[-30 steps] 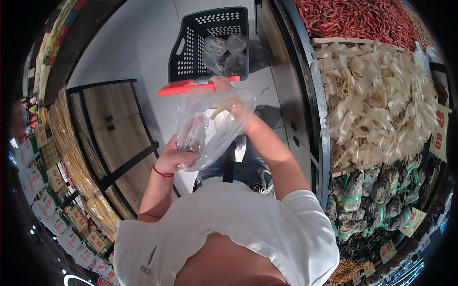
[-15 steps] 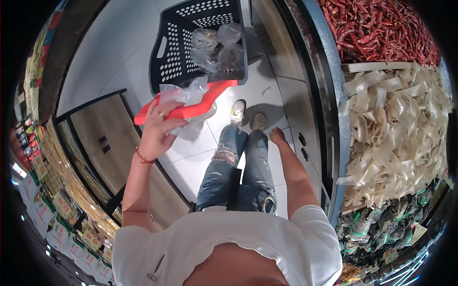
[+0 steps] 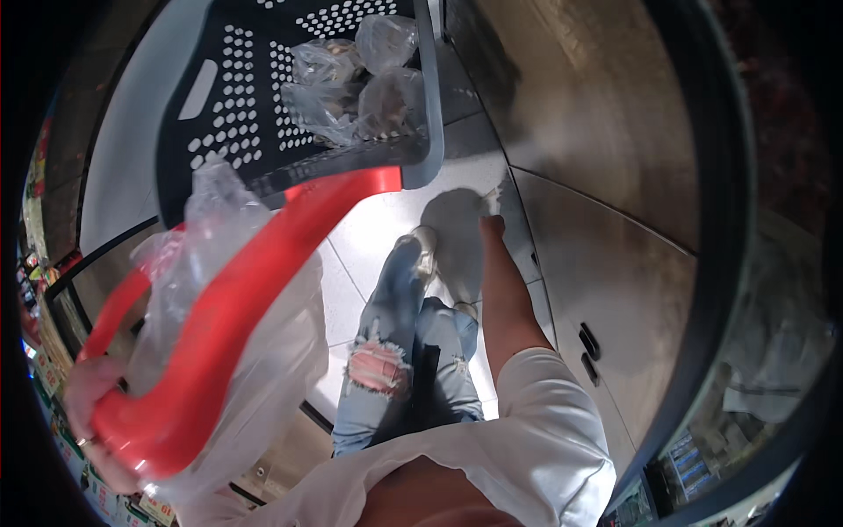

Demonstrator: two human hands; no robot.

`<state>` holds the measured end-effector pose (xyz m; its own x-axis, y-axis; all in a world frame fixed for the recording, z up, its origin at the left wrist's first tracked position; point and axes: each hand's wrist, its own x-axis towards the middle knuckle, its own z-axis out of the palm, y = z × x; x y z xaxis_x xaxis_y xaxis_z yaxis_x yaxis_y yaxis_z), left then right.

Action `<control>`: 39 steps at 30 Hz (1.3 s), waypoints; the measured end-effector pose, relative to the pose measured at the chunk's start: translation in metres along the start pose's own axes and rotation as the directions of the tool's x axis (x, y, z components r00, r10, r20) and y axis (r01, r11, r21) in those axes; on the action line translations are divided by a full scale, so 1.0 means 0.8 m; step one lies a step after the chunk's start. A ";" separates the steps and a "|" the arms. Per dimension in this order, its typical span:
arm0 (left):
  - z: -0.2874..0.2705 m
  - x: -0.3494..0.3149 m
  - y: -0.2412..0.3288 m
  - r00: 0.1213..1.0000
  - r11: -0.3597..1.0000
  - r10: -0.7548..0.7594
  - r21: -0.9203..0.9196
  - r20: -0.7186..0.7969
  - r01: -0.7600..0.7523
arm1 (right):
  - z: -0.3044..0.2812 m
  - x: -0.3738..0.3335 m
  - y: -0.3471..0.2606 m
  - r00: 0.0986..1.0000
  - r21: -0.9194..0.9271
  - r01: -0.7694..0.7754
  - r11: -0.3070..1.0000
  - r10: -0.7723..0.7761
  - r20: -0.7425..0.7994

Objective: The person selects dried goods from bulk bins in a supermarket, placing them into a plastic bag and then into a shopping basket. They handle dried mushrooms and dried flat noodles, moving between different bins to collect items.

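Left grip (image 3: 88, 395): curled round the bend of the red handle (image 3: 246, 281), whose near bar hides part of it from us. To this grip's right we note a pale translucent bag (image 3: 272, 351), showing between the handle's two bars and below the near one; we cannot tell whether the fingers pinch it too, nor what it holds. Farther out, up and right of the left grip, we see the dark perforated basket (image 3: 428, 97), joined to the handle. Clear bags (image 3: 391, 105) lie inside; we count four. So, as we judge it, four are already in, and the pale bag is not among them: its top only overlaps the basket's near edge in our view.

Right grip (image 3: 493, 227): well apart from the left one, above the tiled floor (image 3: 351, 281). Small and blurred; we cannot tell if its fingers are spread, pressed together or holding anything. Right of it we have a wooden cabinet (image 3: 597, 220); left of it, a shoe (image 3: 426, 250), apart from it
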<state>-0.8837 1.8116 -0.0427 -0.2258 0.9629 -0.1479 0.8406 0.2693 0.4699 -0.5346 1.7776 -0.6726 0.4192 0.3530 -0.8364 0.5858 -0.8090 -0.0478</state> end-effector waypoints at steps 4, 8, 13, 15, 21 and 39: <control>0.040 -0.034 -0.035 0.990 0.991 0.135 0.012 0.032 -0.136 | 0.030 0.054 -0.014 0.976 0.226 -0.202 0.953 0.215 -0.037; 0.067 -0.043 -0.052 0.982 0.983 0.176 0.032 0.072 -0.178 | 0.068 0.122 0.003 0.994 0.081 -0.079 0.994 0.084 -0.070; 0.088 -0.046 -0.069 0.980 0.984 0.172 0.034 0.096 -0.176 | 0.084 0.116 -0.018 0.949 -0.087 -0.139 0.986 0.107 -0.297; 0.085 -0.050 -0.072 0.980 0.983 0.179 0.029 0.089 -0.182 | 0.073 0.091 -0.027 0.978 -0.078 -0.046 0.996 0.030 -0.204; 0.038 0.052 -0.023 0.790 0.792 0.610 -0.038 0.065 -0.609 | 0.080 0.005 0.016 0.866 -0.130 0.381 0.915 -0.402 -0.297; -0.087 0.013 0.162 0.896 0.888 0.319 -0.428 0.309 -0.169 | -0.381 -0.704 0.010 0.697 0.751 0.492 0.441 -0.716 -0.037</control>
<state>-0.8115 1.8582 0.0776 0.2181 0.9429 -0.2517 0.5741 0.0846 0.8144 -0.5542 1.7155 -0.0354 -0.1017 0.8425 -0.5290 -0.0561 -0.5358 -0.8425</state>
